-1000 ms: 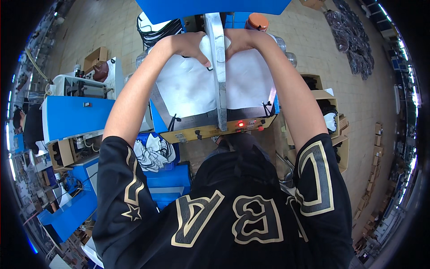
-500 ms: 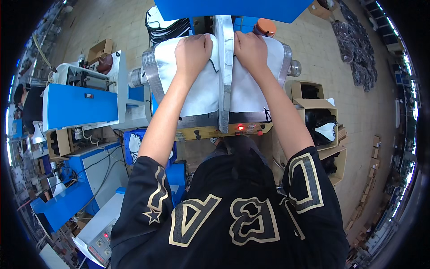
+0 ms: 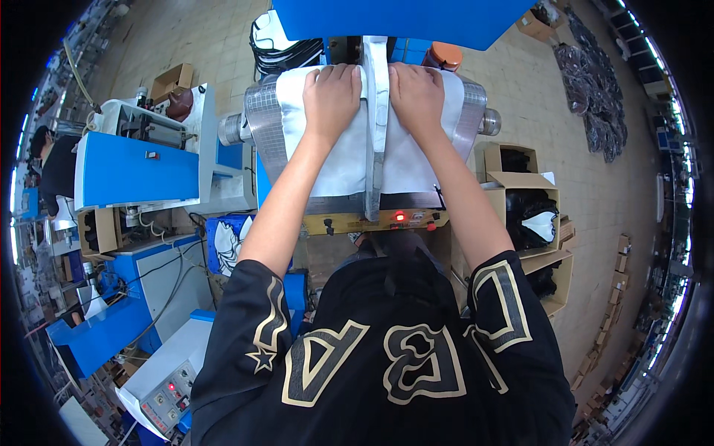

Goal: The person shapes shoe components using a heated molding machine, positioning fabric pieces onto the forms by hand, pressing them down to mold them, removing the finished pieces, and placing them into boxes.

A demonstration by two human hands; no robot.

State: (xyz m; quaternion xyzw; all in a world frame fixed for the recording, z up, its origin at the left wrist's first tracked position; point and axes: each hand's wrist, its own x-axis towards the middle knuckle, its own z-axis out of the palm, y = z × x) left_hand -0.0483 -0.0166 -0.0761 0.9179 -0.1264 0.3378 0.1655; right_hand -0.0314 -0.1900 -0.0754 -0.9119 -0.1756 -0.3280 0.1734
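My left hand (image 3: 332, 102) is closed on the far edge of a white sheet (image 3: 338, 171), with its fingers bent and partly hidden. On the other side of an upright grey plate (image 3: 377, 111), my right hand (image 3: 416, 98) is closed on the white sheet's right part (image 3: 409, 167) in the same way. Both hands lie close beside the plate. The sheet rests over a rounded grey form (image 3: 264, 111) marked with a grid. Whether it runs unbroken under the plate, I cannot tell.
A blue machine cover (image 3: 401, 18) overhangs the far side. Buttons and a red light sit on the yellow front panel (image 3: 349, 223). A jar with an orange lid (image 3: 446, 55) stands behind the form. Another blue machine (image 3: 137, 171) is at left; cartons (image 3: 532, 175) stand at right.
Both parts of the white sheet have drawn inward toward the plate, baring more of the grey form at either side. My left hand has shifted slightly right; both hands sit a little nearer me.
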